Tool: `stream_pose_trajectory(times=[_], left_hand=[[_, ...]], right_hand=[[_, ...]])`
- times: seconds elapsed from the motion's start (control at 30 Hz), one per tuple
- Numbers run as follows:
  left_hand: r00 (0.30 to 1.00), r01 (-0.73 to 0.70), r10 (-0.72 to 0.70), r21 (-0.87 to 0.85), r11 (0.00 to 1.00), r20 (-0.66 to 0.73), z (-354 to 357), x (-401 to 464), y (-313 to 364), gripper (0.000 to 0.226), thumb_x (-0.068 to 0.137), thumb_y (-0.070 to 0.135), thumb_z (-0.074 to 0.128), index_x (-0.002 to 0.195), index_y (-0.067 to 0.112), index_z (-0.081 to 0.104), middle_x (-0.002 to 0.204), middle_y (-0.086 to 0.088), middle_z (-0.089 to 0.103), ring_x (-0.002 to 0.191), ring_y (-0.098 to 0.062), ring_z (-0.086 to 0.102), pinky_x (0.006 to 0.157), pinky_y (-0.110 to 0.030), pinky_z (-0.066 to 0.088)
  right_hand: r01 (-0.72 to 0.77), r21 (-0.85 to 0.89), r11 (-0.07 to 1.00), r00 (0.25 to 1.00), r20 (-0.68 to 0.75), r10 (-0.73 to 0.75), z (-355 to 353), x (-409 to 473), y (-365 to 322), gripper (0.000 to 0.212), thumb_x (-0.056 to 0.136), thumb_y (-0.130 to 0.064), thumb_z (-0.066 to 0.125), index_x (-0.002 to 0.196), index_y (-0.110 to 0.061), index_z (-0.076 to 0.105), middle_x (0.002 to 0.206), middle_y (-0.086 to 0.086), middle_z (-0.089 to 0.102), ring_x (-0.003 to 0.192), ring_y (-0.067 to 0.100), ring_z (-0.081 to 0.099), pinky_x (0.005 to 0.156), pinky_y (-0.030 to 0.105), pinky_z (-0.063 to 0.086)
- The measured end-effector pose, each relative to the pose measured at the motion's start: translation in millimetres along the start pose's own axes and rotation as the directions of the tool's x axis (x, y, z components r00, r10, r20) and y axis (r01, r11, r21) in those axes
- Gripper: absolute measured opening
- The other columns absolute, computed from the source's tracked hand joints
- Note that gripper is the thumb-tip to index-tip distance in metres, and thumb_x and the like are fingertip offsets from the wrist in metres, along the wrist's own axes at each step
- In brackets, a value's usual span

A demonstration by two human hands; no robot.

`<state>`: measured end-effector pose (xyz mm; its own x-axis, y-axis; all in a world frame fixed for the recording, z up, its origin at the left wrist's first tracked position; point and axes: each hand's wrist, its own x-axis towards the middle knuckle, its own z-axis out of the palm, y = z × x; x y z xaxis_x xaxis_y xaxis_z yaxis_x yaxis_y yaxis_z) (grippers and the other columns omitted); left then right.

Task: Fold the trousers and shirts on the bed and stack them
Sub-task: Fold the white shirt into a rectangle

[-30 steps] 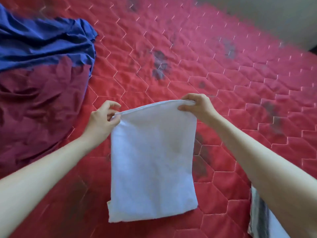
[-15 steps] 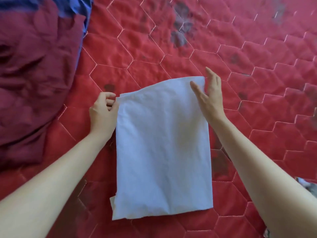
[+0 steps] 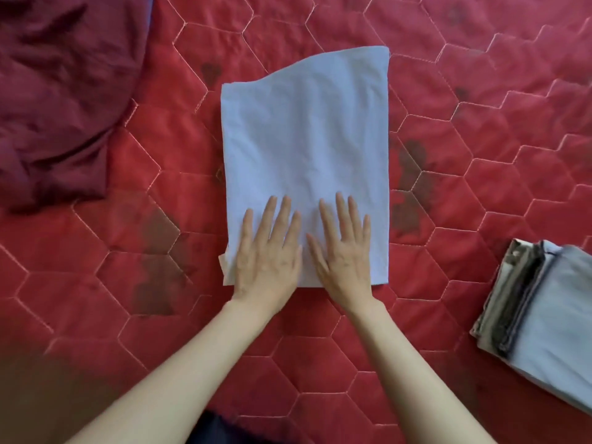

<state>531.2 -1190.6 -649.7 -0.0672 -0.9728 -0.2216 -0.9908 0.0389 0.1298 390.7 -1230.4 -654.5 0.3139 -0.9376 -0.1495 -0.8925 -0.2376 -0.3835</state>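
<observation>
Folded white garment [image 3: 306, 155] lies flat mid-frame on the red quilted bed [image 3: 480, 155] — shirt or trousers, can't tell. Left hand [image 3: 267, 248] and right hand [image 3: 344, 251] both flat, fingers straight and spread, pressing its near edge side by side. Far edge uneven, its right corner reaching farther up than the left. Bare quilt all round the garment. Crumpled maroon cloth [image 3: 61, 91] upper left, well apart. Stack of folded clothes [image 3: 538, 325] at right edge — near, not touching.
</observation>
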Motion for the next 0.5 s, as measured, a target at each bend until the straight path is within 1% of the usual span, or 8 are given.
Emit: stream_pose_trajectory(times=[0.03, 0.1, 0.17, 0.27, 0.37, 0.43, 0.5], left_hand=[[0.998, 0.039, -0.040, 0.027, 0.999, 0.046, 9.8, -6.6, -1.8, 0.055, 0.099, 0.035, 0.027, 0.149, 0.013, 0.032, 0.159, -0.013, 0.020, 0.148, -0.029, 0.016, 0.118, -0.054, 0.013], [0.976, 0.191, -0.192, 0.011, 0.981, 0.100, 25.2, -14.9, -13.2, 0.058, 0.100, 0.037, 0.030, 0.152, 0.013, 0.024, 0.160, -0.013, 0.014, 0.148, -0.028, 0.012, 0.117, -0.055, 0.009], [0.948, 0.308, -0.304, -0.030, 0.951, 0.092, 35.0, -20.0, -22.4, 0.060, 0.099, 0.038, 0.026, 0.153, 0.012, 0.018, 0.160, -0.017, 0.012, 0.149, -0.029, 0.009, 0.117, -0.054, 0.007], [0.935, 0.355, -0.351, -0.098, 0.930, 0.055, 40.6, -22.4, -22.5, 0.064, 0.095, 0.036, 0.025, 0.153, 0.009, 0.015, 0.159, -0.023, 0.010, 0.149, -0.032, 0.008, 0.118, -0.052, 0.010], [0.915, 0.402, -0.400, -0.155, 0.903, 0.041, 42.4, -24.4, -19.4, 0.066, 0.095, 0.034, 0.028, 0.153, 0.005, 0.015, 0.158, -0.025, 0.011, 0.148, -0.035, 0.011, 0.118, -0.050, 0.013], [0.918, 0.394, -0.396, -0.171, 0.903, 0.027, 44.2, -25.4, -20.5, 0.066, 0.095, 0.034, 0.028, 0.152, 0.003, 0.016, 0.157, -0.027, 0.013, 0.147, -0.036, 0.012, 0.118, -0.050, 0.015], [0.925, 0.374, -0.380, -0.170, 0.912, -0.002, 46.2, -26.0, -22.1, 0.066, 0.095, 0.034, 0.029, 0.152, 0.003, 0.016, 0.157, -0.027, 0.012, 0.147, -0.036, 0.012, 0.118, -0.050, 0.014]], right_hand=[[0.028, -0.007, 1.000, 0.999, 0.026, -0.028, 4.2, -7.3, -3.2, 0.055, 0.099, -0.037, 0.039, 0.148, -0.014, 0.035, 0.158, 0.014, 0.024, 0.148, 0.027, 0.014, 0.118, 0.056, 0.013], [0.087, -0.023, 0.996, 0.994, 0.075, -0.085, 13.7, -19.9, -8.4, 0.053, 0.100, -0.035, 0.036, 0.149, -0.016, 0.033, 0.158, 0.013, 0.024, 0.148, 0.027, 0.015, 0.118, 0.055, 0.014], [0.110, -0.039, 0.993, 0.988, 0.116, -0.105, 22.8, -30.0, -9.7, 0.052, 0.101, -0.034, 0.034, 0.149, -0.016, 0.033, 0.158, 0.012, 0.023, 0.148, 0.027, 0.015, 0.117, 0.055, 0.015], [0.116, -0.095, 0.989, 0.984, 0.149, -0.101, 29.5, -37.0, -6.1, 0.052, 0.101, -0.033, 0.032, 0.150, -0.016, 0.031, 0.159, 0.012, 0.019, 0.148, 0.028, 0.014, 0.118, 0.053, 0.014], [0.112, -0.135, 0.984, 0.985, 0.144, -0.093, 34.0, -33.8, -8.4, 0.052, 0.101, -0.034, 0.031, 0.150, -0.016, 0.034, 0.159, 0.014, 0.021, 0.148, 0.029, 0.017, 0.117, 0.055, 0.016], [0.133, -0.147, 0.980, 0.983, 0.142, -0.112, 37.7, -26.6, -12.4, 0.052, 0.101, -0.035, 0.030, 0.149, -0.017, 0.036, 0.158, 0.014, 0.023, 0.147, 0.029, 0.020, 0.117, 0.055, 0.016], [0.127, -0.182, 0.975, 0.985, 0.141, -0.102, 39.7, -20.1, -5.6, 0.053, 0.100, -0.038, 0.029, 0.150, -0.020, 0.033, 0.159, 0.011, 0.021, 0.148, 0.026, 0.018, 0.118, 0.054, 0.012]])
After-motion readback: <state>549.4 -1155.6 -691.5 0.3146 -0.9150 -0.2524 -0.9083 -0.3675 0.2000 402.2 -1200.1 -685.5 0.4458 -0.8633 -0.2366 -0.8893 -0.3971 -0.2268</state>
